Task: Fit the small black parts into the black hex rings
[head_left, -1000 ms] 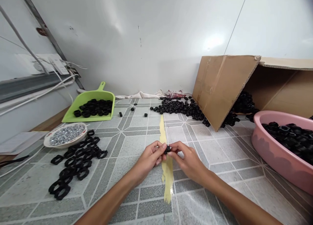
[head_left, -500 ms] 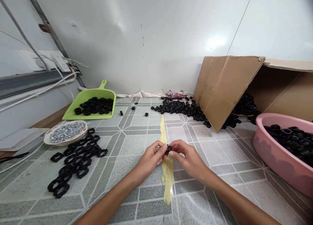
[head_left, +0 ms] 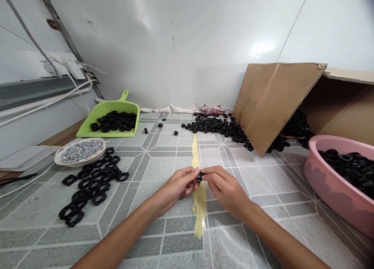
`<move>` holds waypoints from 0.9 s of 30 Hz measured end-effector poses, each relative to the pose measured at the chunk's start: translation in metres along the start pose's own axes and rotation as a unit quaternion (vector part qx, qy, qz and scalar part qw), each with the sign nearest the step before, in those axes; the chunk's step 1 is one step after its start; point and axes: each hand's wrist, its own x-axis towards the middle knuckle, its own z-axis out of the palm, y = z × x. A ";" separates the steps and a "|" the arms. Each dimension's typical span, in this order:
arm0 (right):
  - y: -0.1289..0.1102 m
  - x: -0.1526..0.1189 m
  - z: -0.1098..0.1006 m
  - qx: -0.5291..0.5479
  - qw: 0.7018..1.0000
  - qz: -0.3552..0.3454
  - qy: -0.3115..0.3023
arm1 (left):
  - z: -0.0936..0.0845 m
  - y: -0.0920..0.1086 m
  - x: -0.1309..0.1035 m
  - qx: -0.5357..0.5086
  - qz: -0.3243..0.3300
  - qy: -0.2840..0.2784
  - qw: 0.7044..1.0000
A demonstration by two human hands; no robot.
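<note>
A small black ring (head_left: 200,177) is pinched between both hands, above the yellow strip (head_left: 200,210) on the tiled-pattern surface. My left hand (head_left: 184,181) grips its left side with thumb and fingers. On its right side, the fingertips of my right hand (head_left: 222,183) press against it. Whether anything tiny is between the right fingertips and the ring is hidden. Loose black rings (head_left: 98,198) lie to the left, beside a bowl (head_left: 58,158) of small shiny metal pieces (head_left: 82,150).
A green dustpan (head_left: 125,106) with black rings stands at the back left. At the right are a tilted cardboard box (head_left: 271,101), a spilled heap of black rings (head_left: 216,125) and a pink basin (head_left: 327,179) holding more. Papers and cables lie at the far left.
My right hand has turned, its fingers now reaching over the ring's right side. My left hand still holds the ring. The view has shifted slightly.
</note>
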 end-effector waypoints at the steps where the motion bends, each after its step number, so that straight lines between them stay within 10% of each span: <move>1: -0.001 0.001 -0.001 0.014 1.000 0.020 0.002 | 0.000 0.000 0.000 0.000 0.001 0.005 1.000; 19: -0.001 0.006 0.002 0.252 0.907 0.333 -0.047 | 0.001 -0.005 0.002 0.000 0.039 0.035 0.999; 27: 0.003 0.008 0.001 0.234 0.903 0.358 -0.027 | 0.002 -0.007 0.003 0.033 0.054 0.024 0.998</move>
